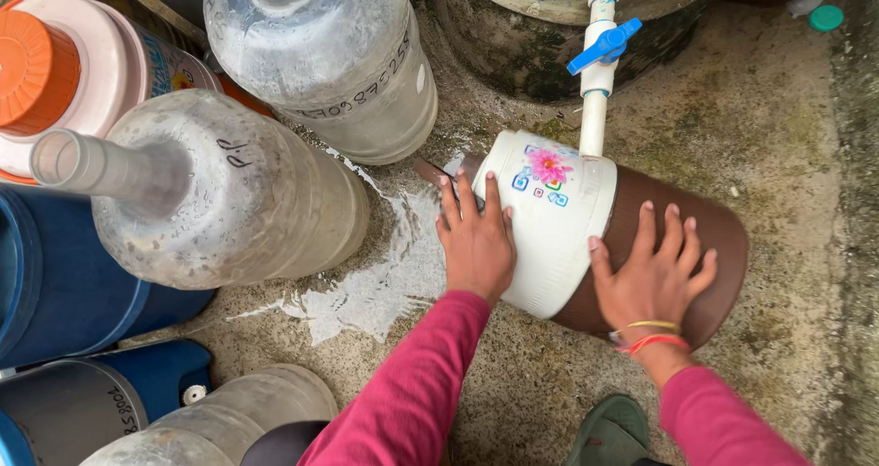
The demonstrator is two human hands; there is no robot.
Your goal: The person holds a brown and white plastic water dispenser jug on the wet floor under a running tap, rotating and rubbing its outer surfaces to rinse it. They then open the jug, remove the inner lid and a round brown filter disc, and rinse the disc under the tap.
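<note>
A brown and white water cooler jug [568, 214] with a pink flower picture lies tipped on its side on the wet concrete floor, mouth toward the left. My left hand [476, 237] presses on its white top end. My right hand [652, 278] rests flat on the brown body, with thread bracelets at the wrist. Milky water [375, 287] spreads on the floor from the jug's mouth. A white pipe with a blue tap handle [602, 47] hangs just above the jug.
Two large clear water bottles [220, 191] [339, 54] stand at the left and back. An orange-capped cooler [55, 72], blue drums [64, 283] and another clear bottle [229, 420] crowd the left. A mossy tank [531, 36] sits behind the tap. A green sandal [609, 434] is below.
</note>
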